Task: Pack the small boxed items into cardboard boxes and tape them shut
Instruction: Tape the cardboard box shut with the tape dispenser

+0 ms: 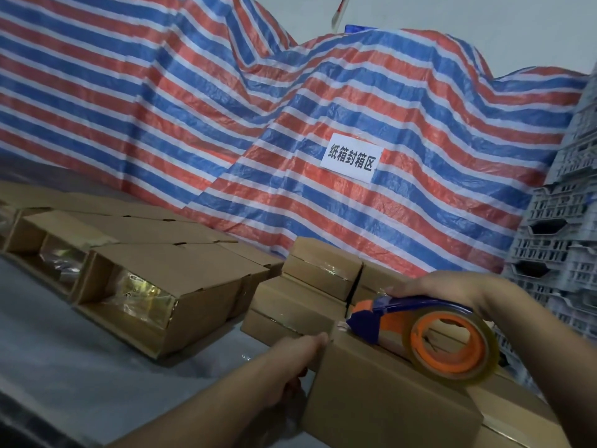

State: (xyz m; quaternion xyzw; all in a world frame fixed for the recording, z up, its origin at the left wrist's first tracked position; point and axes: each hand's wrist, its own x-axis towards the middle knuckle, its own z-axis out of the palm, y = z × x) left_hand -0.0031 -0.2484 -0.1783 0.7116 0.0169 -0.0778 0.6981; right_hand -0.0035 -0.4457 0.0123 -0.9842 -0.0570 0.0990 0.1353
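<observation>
A closed cardboard box [381, 389] sits on the table at the lower right. My right hand [449, 287] grips a blue and orange tape dispenser [420, 331] that carries a roll of clear tape; its front end rests on the box's top near the far edge. My left hand [298, 357] holds the box's left side, fingers against the upper corner. Several open cardboard boxes [155, 295] with shiny wrapped items inside lie on their sides at the left.
Taped small boxes [319, 270] are stacked just beyond the one I hold. A red, white and blue striped tarp [226, 108] with a white paper sign [350, 158] covers the background. Grey plastic crates [559, 234] stand at the right. The grey tabletop [80, 367] spreads at the lower left.
</observation>
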